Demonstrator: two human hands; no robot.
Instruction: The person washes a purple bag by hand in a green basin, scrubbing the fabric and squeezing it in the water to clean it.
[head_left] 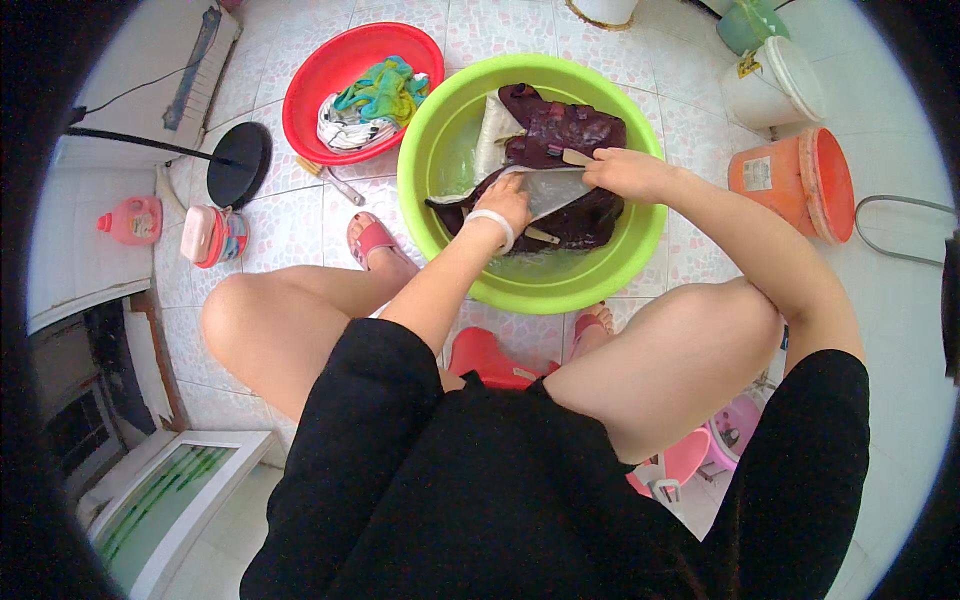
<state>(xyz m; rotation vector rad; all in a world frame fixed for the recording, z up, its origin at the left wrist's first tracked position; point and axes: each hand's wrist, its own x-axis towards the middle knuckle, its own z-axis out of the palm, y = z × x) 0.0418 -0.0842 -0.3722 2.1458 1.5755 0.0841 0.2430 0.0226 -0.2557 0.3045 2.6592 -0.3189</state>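
Note:
A wet dark purple garment [577,127] with a pale lining [556,190] lies spread in a lime green basin [650,240] holding some water. My right hand [625,174] is closed at the garment's right side, fingertips pinched on its edge beside a small beige strip [577,157]. On the left of the pale lining, my left hand [508,205] presses down on the cloth, its fingers stretched and slightly apart. A white band circles that wrist. Another beige strip [542,236] shows lower on the garment. Part of the cloth beneath my left palm is hidden.
A red basin [300,120] with striped and green cloths stands at the far left, a brush [340,184] beside it. Orange bucket [775,185] and white bucket [755,95] stand right. A black round base [238,165] and pink jug [135,220] are left. My feet flank the green basin.

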